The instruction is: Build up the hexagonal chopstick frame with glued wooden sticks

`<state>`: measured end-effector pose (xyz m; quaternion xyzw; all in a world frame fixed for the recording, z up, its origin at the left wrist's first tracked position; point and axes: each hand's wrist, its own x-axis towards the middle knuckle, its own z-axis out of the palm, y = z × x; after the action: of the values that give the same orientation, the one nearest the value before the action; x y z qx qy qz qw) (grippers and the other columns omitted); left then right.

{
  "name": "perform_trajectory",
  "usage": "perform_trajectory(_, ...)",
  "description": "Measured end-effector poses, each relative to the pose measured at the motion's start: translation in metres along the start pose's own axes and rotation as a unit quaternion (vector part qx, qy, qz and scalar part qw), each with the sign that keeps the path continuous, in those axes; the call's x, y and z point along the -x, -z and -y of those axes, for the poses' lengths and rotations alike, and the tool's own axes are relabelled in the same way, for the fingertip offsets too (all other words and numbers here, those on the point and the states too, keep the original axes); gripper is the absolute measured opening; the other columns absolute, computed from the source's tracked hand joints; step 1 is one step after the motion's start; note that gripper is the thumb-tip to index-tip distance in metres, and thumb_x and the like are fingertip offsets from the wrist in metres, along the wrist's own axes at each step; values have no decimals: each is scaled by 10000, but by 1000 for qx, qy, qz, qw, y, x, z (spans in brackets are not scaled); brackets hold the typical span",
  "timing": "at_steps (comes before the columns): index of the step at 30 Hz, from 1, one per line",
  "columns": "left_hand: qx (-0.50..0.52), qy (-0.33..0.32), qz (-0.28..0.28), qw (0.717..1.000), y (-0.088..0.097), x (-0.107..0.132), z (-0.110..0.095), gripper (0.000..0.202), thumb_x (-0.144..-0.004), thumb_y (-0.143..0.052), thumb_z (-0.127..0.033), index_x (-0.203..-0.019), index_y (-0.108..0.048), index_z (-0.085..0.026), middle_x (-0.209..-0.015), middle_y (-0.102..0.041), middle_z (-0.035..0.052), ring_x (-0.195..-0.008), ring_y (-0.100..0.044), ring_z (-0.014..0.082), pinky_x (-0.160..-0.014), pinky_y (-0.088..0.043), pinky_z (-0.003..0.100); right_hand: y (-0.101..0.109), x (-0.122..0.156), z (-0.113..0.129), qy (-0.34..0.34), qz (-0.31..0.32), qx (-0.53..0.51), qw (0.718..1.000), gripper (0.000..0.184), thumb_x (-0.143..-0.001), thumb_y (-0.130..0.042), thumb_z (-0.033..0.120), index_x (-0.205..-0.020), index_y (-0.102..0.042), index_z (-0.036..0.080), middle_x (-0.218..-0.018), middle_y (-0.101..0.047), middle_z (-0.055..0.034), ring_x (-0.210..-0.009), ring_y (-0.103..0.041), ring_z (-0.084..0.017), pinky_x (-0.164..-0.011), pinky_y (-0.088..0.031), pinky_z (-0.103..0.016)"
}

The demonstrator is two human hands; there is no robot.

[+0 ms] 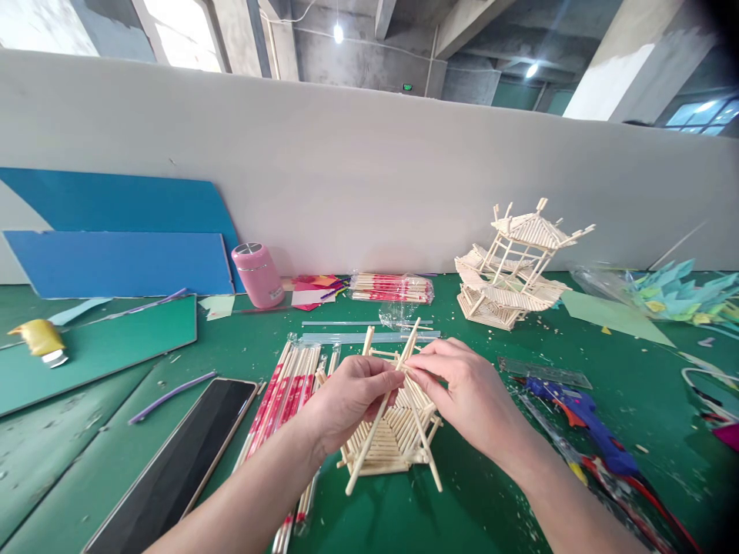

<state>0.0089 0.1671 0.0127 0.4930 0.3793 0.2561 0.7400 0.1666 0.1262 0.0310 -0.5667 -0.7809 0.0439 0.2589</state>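
Pale wooden stick framework [386,448] with a slatted, many-sided base, standing on the green tabletop [473,512] at front centre; the left hand [346,400] pinches a long, round, pale wooden stick [374,433] slanting across it; the right hand [465,377] has its fingertips drawn together near that stick, whether gripping anything cannot be told; right rear, a tiered pale wooden stick pavilion [511,296]; right, a blue glue gun [577,410]

pink canister [257,278] — upright | phone [178,454] — lying flat | blue boards [124,263] by pale partition [369,177]
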Motion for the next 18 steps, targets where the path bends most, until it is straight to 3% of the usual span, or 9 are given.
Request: perform_trajectory(18, 3, 8, -1, 1000, 0, 1, 0, 231, -715, -605, -318, -608, -559, -119, -508, -440, -33, -445, -302, 58, -457, -184, 230, 1, 0, 1, -7, 20, -9, 1000, 198, -836, -472, 194, -767, -654, 230, -762, -619, -1, -770, -521, -164, -659, -410, -289)
